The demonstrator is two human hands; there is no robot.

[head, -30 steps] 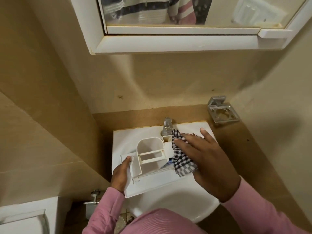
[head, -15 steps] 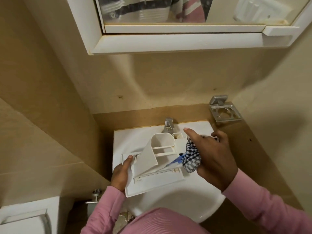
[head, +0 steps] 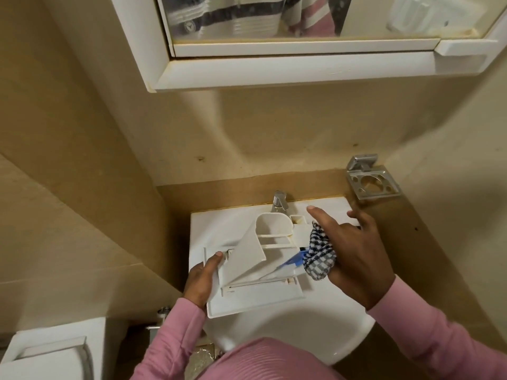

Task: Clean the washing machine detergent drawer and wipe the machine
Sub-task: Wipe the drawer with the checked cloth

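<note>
A white plastic detergent drawer [head: 255, 272] is held over the white sink [head: 301, 335], its front panel toward me and its compartments tilted up toward the tap. My left hand [head: 201, 281] grips the drawer's left end, thumb on top. My right hand [head: 354, 250] holds a bunched black-and-white checked cloth [head: 319, 255] against the drawer's right side, beside a blue part. The right forefinger and another finger stick out straight. The washing machine is not in view.
A chrome tap [head: 279, 201] stands at the back of the sink. A metal holder [head: 371, 185] is fixed to the wall at right. A white mirror cabinet [head: 274, 69] hangs overhead. A white toilet cistern [head: 46, 355] sits at lower left.
My right hand has pulled the cloth off the drawer's top and bunched it at the drawer's right side. The drawer has tilted more on edge. My left hand keeps its hold.
</note>
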